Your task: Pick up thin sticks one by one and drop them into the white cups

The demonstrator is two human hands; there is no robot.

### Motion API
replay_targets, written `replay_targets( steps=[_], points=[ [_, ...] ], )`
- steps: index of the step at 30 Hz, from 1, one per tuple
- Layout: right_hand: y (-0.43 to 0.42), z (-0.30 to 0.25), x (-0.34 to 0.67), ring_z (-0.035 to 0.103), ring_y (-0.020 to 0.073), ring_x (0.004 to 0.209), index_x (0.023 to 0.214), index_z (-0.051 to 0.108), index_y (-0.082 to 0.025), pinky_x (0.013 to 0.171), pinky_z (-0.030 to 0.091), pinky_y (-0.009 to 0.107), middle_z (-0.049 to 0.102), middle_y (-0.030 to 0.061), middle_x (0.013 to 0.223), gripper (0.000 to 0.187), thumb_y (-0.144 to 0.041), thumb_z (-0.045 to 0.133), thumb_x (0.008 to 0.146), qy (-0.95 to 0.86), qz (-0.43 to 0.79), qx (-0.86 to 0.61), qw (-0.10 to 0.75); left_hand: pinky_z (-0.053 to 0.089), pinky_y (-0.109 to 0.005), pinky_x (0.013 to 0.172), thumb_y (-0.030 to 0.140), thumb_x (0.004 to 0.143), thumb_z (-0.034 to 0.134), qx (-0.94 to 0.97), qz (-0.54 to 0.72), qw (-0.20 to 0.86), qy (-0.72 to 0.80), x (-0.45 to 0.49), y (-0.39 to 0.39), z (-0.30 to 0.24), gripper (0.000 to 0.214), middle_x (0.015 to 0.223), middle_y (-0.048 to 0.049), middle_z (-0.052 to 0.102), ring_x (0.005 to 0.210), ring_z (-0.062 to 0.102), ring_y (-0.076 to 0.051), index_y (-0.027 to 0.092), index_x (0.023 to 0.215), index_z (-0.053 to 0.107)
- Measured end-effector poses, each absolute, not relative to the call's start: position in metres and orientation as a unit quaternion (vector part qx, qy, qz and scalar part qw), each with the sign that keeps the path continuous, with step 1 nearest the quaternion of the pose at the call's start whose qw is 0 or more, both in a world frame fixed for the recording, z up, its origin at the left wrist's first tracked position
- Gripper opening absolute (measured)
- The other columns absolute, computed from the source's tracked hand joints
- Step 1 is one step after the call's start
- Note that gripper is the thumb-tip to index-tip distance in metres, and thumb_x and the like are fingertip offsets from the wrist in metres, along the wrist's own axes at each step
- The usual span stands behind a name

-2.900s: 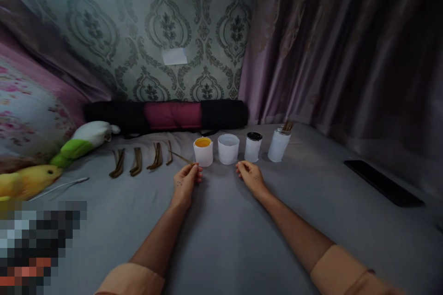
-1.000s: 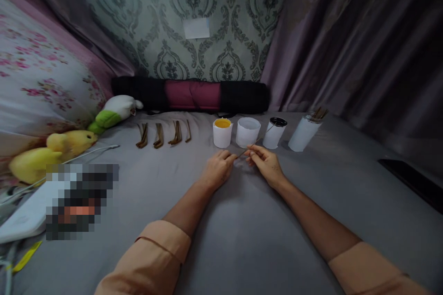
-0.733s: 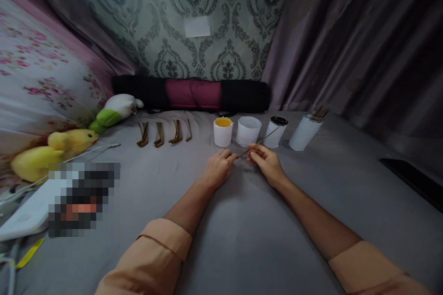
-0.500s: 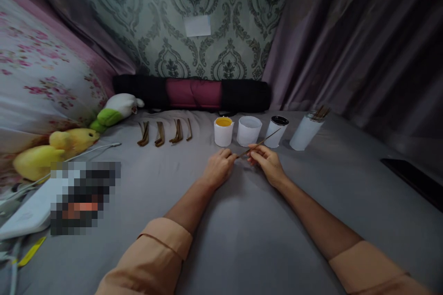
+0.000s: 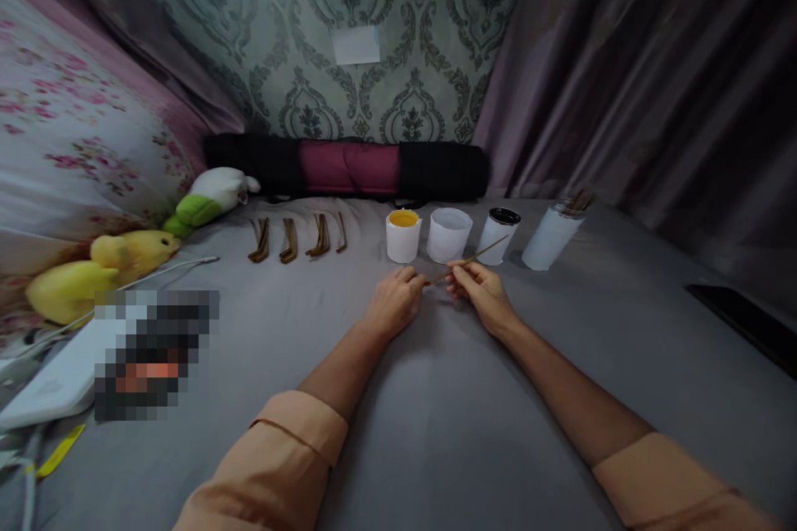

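Observation:
My left hand [image 5: 393, 304] and my right hand [image 5: 481, 292] rest close together on the grey bed sheet [image 5: 436, 415], both pinching one thin brown stick [image 5: 474, 255] that slants up to the right. Just beyond them stands a row of white cups: one with yellow liquid [image 5: 402, 236], an empty-looking one [image 5: 448, 235], one with a black top [image 5: 499, 236], and a jar with sticks in it [image 5: 551, 231]. Several bent brown stick pieces [image 5: 297, 239] lie in a row to the left of the cups.
A black and maroon rolled bag [image 5: 347, 168] lies along the patterned wall. Plush toys [image 5: 100, 270] and a floral pillow [image 5: 75, 158] sit at the left, with a white cable [image 5: 180, 265]. A dark flat object [image 5: 744, 328] lies at the right near the curtain [image 5: 653, 66].
Earlier my left hand alone held the stick near the yellow cup. Both hands have since come together on it; in the last second the stick's free end dipped slightly.

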State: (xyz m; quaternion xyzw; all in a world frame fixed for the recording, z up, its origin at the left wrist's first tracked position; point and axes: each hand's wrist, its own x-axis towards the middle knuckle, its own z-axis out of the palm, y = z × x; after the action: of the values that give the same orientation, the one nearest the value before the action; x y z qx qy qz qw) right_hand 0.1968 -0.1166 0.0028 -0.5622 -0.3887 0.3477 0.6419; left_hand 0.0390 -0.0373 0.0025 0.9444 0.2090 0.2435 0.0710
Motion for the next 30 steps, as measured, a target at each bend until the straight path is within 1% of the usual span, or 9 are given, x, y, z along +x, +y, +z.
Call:
replay_targets(
  steps=[9,19,22,24,30],
  points=[
    [-0.118,0.006,0.195,0.055,0.0099,0.058,0.09,0.06,-0.015,0.052,0.044,0.022,0.06,0.0026,0.071,0.033,-0.041,0.06,0.069,-0.38,0.352,-0.56,0.646,0.041,-0.024,0.072,0.019,0.083,0.04,0.913,0.3,0.17,0.22,0.042,-0.036,-0.004,0.022,0.085,-0.0049,0.056,0.08,0.052,-0.014,0.018,0.094,0.059],
    [-0.117,0.003,0.198,0.055,0.0099,0.057,0.09,0.059,-0.015,0.051,0.043,0.022,0.059,0.0021,0.071,0.031,-0.04,0.059,0.071,-0.378,0.35,-0.562,0.647,0.04,-0.021,0.066,0.012,0.074,0.046,0.869,0.339,0.269,0.241,0.048,-0.035,-0.007,0.021,0.078,-0.0029,0.061,0.07,0.053,-0.011,0.017,0.085,0.062],
    [-0.117,0.002,0.199,0.055,0.0101,0.057,0.089,0.058,-0.015,0.05,0.043,0.022,0.059,0.002,0.071,0.03,-0.039,0.058,0.071,-0.373,0.342,-0.562,0.654,0.04,-0.021,0.064,0.012,0.073,0.046,0.843,0.347,0.322,0.255,0.05,-0.035,-0.009,0.022,0.077,-0.0028,0.062,0.067,0.053,-0.01,0.016,0.087,0.063],
    [-0.117,0.002,0.2,0.055,0.0101,0.056,0.088,0.058,-0.015,0.049,0.043,0.022,0.059,0.0018,0.07,0.029,-0.039,0.058,0.071,-0.367,0.335,-0.564,0.659,0.04,-0.02,0.061,0.015,0.073,0.047,0.823,0.347,0.363,0.266,0.051,-0.035,-0.011,0.023,0.073,-0.0025,0.062,0.063,0.052,-0.01,0.015,0.089,0.063],
    [-0.117,0.004,0.2,0.053,0.0093,0.053,0.085,0.058,-0.015,0.046,0.041,0.021,0.058,0.0008,0.066,0.027,-0.037,0.059,0.068,-0.341,0.321,-0.575,0.671,0.036,-0.017,0.047,0.016,0.068,0.05,0.744,0.319,0.508,0.294,0.057,-0.039,-0.004,0.026,0.061,-0.0003,0.057,0.051,0.047,-0.007,0.01,0.091,0.062]
  ],
)
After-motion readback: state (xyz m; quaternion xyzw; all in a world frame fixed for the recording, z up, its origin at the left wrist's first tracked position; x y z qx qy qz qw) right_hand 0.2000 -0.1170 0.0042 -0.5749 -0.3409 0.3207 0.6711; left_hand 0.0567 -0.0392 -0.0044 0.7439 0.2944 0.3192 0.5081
